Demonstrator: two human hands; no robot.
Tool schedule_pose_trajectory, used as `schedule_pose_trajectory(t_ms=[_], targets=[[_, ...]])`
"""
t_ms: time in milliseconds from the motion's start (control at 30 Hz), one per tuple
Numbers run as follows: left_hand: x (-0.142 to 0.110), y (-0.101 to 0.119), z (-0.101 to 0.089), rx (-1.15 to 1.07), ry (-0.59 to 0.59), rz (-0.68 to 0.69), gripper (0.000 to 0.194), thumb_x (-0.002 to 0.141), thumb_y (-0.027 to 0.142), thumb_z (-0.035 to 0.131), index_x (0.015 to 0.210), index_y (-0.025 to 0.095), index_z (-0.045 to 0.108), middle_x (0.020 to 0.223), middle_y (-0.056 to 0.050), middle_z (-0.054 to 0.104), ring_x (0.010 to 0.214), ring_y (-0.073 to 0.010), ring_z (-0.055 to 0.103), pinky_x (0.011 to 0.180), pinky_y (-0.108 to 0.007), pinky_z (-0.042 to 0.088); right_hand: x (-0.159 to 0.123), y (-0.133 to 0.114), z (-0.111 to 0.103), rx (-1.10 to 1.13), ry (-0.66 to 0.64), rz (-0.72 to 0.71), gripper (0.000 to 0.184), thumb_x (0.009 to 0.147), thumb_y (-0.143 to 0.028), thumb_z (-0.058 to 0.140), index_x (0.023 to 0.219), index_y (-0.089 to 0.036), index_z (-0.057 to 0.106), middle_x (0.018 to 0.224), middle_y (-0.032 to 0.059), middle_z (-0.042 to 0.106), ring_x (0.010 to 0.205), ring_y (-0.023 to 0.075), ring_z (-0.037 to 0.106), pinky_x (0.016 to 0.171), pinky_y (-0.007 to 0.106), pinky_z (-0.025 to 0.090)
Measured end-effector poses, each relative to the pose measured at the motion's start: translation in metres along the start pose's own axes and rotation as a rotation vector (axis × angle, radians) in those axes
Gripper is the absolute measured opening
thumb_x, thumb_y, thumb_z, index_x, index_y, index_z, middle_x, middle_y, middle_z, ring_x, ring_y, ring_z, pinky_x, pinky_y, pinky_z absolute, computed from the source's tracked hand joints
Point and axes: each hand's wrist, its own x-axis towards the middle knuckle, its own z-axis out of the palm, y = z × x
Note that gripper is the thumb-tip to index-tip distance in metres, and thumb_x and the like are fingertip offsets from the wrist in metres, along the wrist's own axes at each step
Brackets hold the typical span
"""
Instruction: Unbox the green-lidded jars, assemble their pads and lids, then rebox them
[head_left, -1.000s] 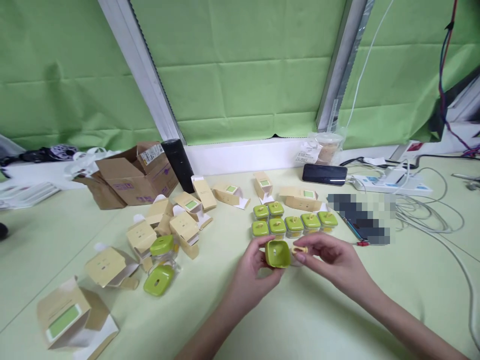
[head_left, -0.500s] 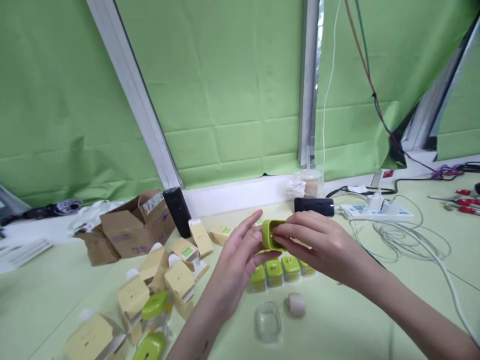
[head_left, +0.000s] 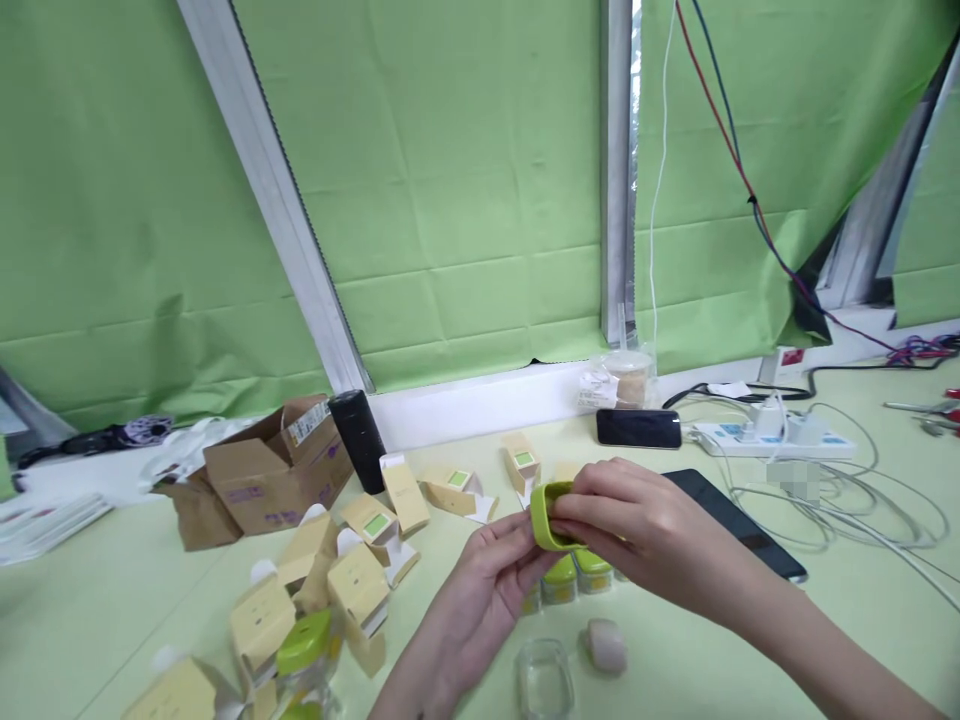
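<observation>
Both hands are on a green plastic lid (head_left: pixel 541 528), tilted so its hollow side faces right. My left hand (head_left: pixel 491 575) grips its left side between thumb and fingers. My right hand (head_left: pixel 634 520) has its fingertips inside the hollow; whether they pinch anything there is hidden. Below stands an open clear container (head_left: pixel 545 680), beside a short pale roll (head_left: pixel 606 646) that looks like tape. Behind my hands, partly covered, is a row of small clear containers with green lids (head_left: pixel 592 568).
Opened cream cartons (head_left: pixel 358 585) and more green-lidded containers (head_left: pixel 304 642) crowd the left. A brown cardboard box (head_left: pixel 259 480) and a black cylinder (head_left: pixel 358 440) stand behind. At right lie a phone (head_left: pixel 639 428), a dark tablet (head_left: pixel 739 525), a power strip (head_left: pixel 810 440) and loose cables.
My left hand's fingers, spread beside the lid before, have closed onto its left side. The right hand keeps its fingertips in the hollow. The camera view has shifted slightly.
</observation>
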Motion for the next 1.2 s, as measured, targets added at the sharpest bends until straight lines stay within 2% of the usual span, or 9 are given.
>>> schedule_pose_trajectory(t_ms=[167, 333, 433, 533, 600, 667, 767, 933, 1200], targets=[[0.002, -0.005, -0.004, 0.121, 0.03, -0.037, 0.013, 0.075, 0.014, 0.068, 0.086, 0.01, 0.073, 0.083, -0.006, 0.071, 0.075, -0.0107, 0.063, 0.074, -0.017, 0.052, 0.001, 0.001, -0.006, 0.096, -0.095, 0.046, 0.023, 0.092, -0.015, 0.047, 0.09, -0.02, 0.069, 0.076, 0.0046, 0.063, 0.068, 0.0169, 0.059, 0.06, 0.027, 0.046], [0.0, -0.006, 0.0, 0.226, -0.038, 0.008, 0.014, 0.075, 0.02, 0.068, 0.084, 0.011, 0.072, 0.078, -0.006, 0.068, 0.068, -0.0111, 0.057, 0.062, -0.02, 0.05, 0.003, 0.004, -0.02, 0.424, -0.261, 0.122, 0.022, 0.094, -0.021, 0.046, 0.105, -0.025, 0.065, 0.091, 0.0044, 0.063, 0.082, 0.0151, 0.062, 0.066, 0.023, 0.051], [-0.002, -0.005, 0.0, 0.181, -0.041, 0.055, 0.018, 0.072, 0.027, 0.07, 0.081, 0.012, 0.071, 0.074, -0.004, 0.064, 0.064, -0.0115, 0.055, 0.061, -0.023, 0.049, 0.0, 0.004, -0.022, 0.507, -0.199, 0.149, 0.025, 0.095, -0.028, 0.046, 0.116, -0.029, 0.059, 0.105, 0.0049, 0.06, 0.097, 0.0169, 0.06, 0.08, 0.027, 0.051], [-0.005, -0.003, -0.004, 0.178, -0.03, 0.07, 0.018, 0.067, 0.029, 0.073, 0.074, 0.013, 0.069, 0.068, -0.002, 0.061, 0.06, -0.0115, 0.054, 0.06, -0.024, 0.048, -0.005, -0.001, -0.015, 0.491, -0.118, 0.232, 0.057, 0.083, -0.039, 0.064, 0.134, -0.03, 0.04, 0.12, 0.0072, 0.054, 0.108, 0.0219, 0.056, 0.088, 0.034, 0.05], [-0.006, -0.004, -0.009, 0.215, -0.055, 0.029, 0.021, 0.063, 0.03, 0.076, 0.073, 0.013, 0.068, 0.068, -0.001, 0.06, 0.059, -0.0113, 0.053, 0.057, -0.024, 0.046, -0.006, -0.008, -0.008, 0.471, -0.188, 0.245, 0.087, 0.067, -0.041, 0.078, 0.139, -0.029, 0.031, 0.123, 0.0081, 0.054, 0.105, 0.0236, 0.058, 0.085, 0.035, 0.051], [-0.006, -0.006, -0.014, 0.248, -0.071, 0.003, 0.029, 0.056, 0.033, 0.08, 0.075, 0.015, 0.068, 0.068, 0.0, 0.059, 0.059, -0.0106, 0.052, 0.054, -0.022, 0.043, -0.005, -0.016, 0.0, 0.447, -0.236, 0.209, 0.077, 0.066, -0.031, 0.079, 0.131, -0.028, 0.04, 0.116, 0.0061, 0.059, 0.098, 0.0218, 0.06, 0.08, 0.032, 0.052], [-0.004, -0.009, -0.02, 0.265, -0.027, 0.016, 0.041, 0.047, 0.042, 0.085, 0.072, 0.015, 0.067, 0.062, 0.002, 0.056, 0.057, -0.0091, 0.048, 0.051, -0.019, 0.038, -0.004, -0.023, 0.007, 0.416, -0.141, 0.139, 0.047, 0.071, -0.014, 0.069, 0.115, -0.024, 0.053, 0.098, 0.0038, 0.064, 0.087, 0.0188, 0.061, 0.072, 0.029, 0.05], [-0.005, -0.013, -0.016, 0.258, 0.007, 0.016, 0.05, 0.04, 0.048, 0.086, 0.07, 0.014, 0.064, 0.059, 0.003, 0.054, 0.053, -0.0082, 0.043, 0.05, -0.019, 0.034, -0.009, -0.027, 0.006, 0.406, -0.033, 0.07, 0.052, 0.068, -0.008, 0.065, 0.116, -0.023, 0.053, 0.094, 0.0052, 0.063, 0.084, 0.0201, 0.06, 0.072, 0.031, 0.05], [-0.002, -0.016, -0.021, 0.296, 0.012, 0.036, 0.035, 0.052, 0.035, 0.083, 0.061, 0.015, 0.056, 0.053, 0.005, 0.048, 0.049, -0.0069, 0.038, 0.048, -0.019, 0.031, -0.012, -0.029, 0.01, 0.423, 0.019, 0.05, 0.052, 0.071, -0.01, 0.064, 0.118, -0.024, 0.051, 0.095, 0.0065, 0.063, 0.084, 0.0215, 0.061, 0.071, 0.033, 0.052]])
